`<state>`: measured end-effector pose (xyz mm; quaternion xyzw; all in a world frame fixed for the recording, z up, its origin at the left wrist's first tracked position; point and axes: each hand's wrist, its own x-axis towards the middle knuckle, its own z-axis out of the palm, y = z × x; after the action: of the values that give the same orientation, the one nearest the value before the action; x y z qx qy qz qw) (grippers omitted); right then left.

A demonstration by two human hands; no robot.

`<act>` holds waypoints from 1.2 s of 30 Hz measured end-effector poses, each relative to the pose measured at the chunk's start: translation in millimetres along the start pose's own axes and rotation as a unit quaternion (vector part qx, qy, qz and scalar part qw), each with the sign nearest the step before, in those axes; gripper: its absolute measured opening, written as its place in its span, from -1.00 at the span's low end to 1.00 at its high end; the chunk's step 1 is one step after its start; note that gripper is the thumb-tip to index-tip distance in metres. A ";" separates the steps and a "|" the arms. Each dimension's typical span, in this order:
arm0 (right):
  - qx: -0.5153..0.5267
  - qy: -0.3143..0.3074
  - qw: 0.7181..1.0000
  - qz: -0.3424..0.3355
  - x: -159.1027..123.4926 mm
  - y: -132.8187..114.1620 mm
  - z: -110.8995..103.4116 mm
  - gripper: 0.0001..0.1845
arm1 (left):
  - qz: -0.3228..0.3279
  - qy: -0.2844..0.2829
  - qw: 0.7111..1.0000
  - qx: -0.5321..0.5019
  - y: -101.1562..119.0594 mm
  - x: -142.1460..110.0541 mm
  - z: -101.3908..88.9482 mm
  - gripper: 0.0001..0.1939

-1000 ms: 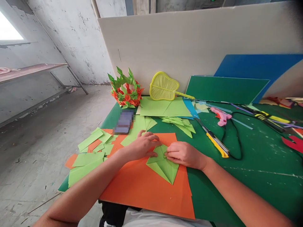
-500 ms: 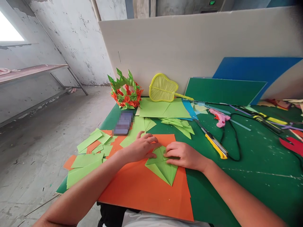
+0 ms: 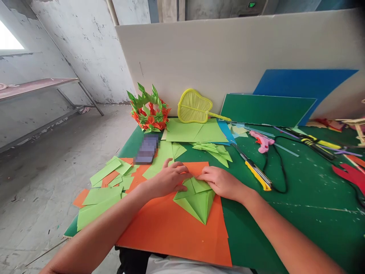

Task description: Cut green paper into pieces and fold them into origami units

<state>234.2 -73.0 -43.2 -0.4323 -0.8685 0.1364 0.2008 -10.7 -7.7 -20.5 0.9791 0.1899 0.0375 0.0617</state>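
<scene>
At far left a bench (image 3: 34,86) runs out of my view, cut off by the edge. Green and orange paper pieces (image 3: 110,166) overlap on the table's left side, and my left forearm covers some of them. Beside them lies a phone (image 3: 145,152), its screen blurred into blocks so I can't make out anything on it. Behind it sits a green and orange paper crown (image 3: 149,114), its lower rim just touching the sheets next to it.

My left hand (image 3: 169,179) is loosely spread, clasping nothing, its fingertips on the folded green paper (image 3: 195,205). That paper lies on the orange sheet (image 3: 176,236), between my hands: a kite shape, light green, with creases meeting at the point nearest me and a seam splitting its upper half. The top edge is hidden under my fingers. My right hand (image 3: 221,182) has its fingers bunched at the upper right of the paper; the thumb is out of sight, so I can't tell whether I'm pinching it or only pressing.

Further right, a lit green sign (image 3: 251,4) is too small to read. Past the yellow cutter (image 3: 258,176) and pink glue gun (image 3: 262,142), a red piece (image 3: 349,176) is cut off by the edge.
</scene>
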 end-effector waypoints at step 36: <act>0.071 0.083 0.983 0.149 -6.3 7.6 2.3 -0.77 | 0.092 0.021 0.988 -0.122 -1.4 4.5 2.1 -0.81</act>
<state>241.8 -73.7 -49.8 -0.5516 -0.7625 0.1901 0.2797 -6.8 -4.9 -22.5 0.9766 0.0942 0.0866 0.1729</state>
